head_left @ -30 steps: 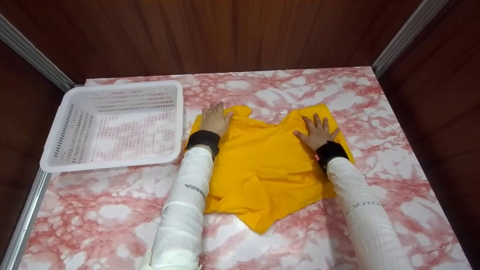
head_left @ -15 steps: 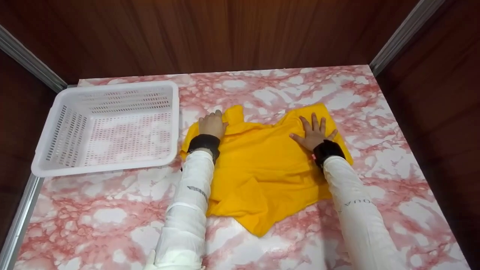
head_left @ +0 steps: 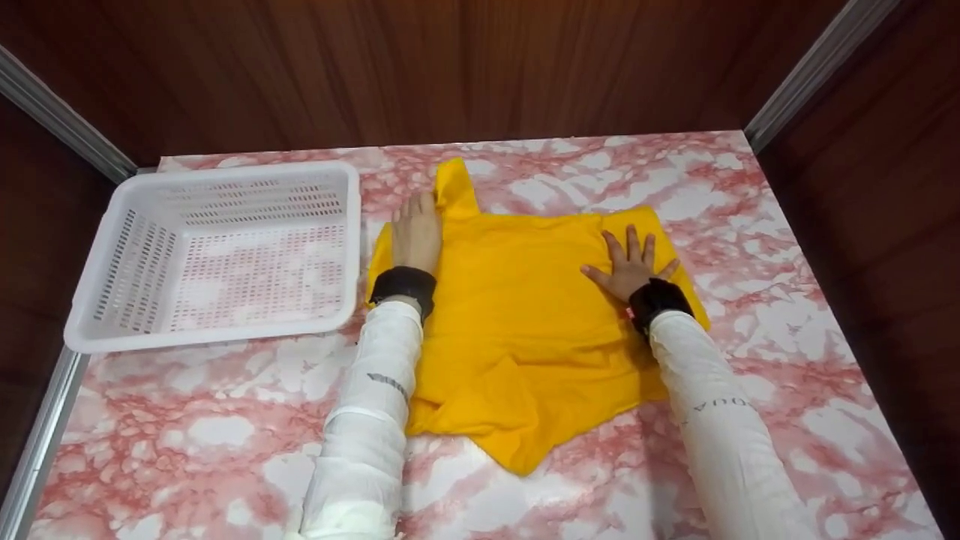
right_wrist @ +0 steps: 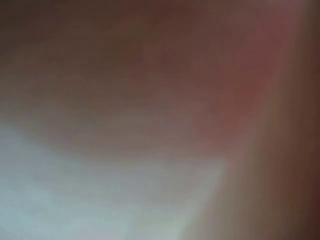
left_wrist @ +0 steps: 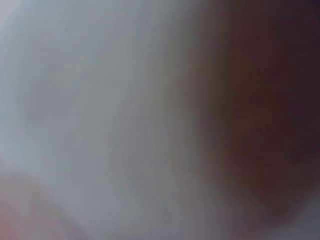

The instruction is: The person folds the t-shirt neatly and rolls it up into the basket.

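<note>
A yellow shirt [head_left: 517,292] lies spread on the table in the head view, wrinkled toward its near end, where a pointed flap comes toward me. My left hand [head_left: 417,234] lies along its left side, back of the hand up, fingers extended and close together. Just right of those fingertips, a narrow yellow strip [head_left: 456,184] of the shirt sticks out past the far edge. On the far right part of the cloth, my right hand [head_left: 628,266] rests palm down with fingers spread. Both wrist views are too blurred to show the hands' work.
A white perforated plastic basket [head_left: 341,247] stands on the left, close to my left hand. The table [head_left: 780,315] has a pink and white marbled top. Dark wood panels [head_left: 480,67] enclose the back and sides, with metal strips at the corners.
My left hand has drawn back and then reached forward, its bent fingers straightening. The shirt's far edge is smoother and its strip stretches farther away. My right hand stays in place.
</note>
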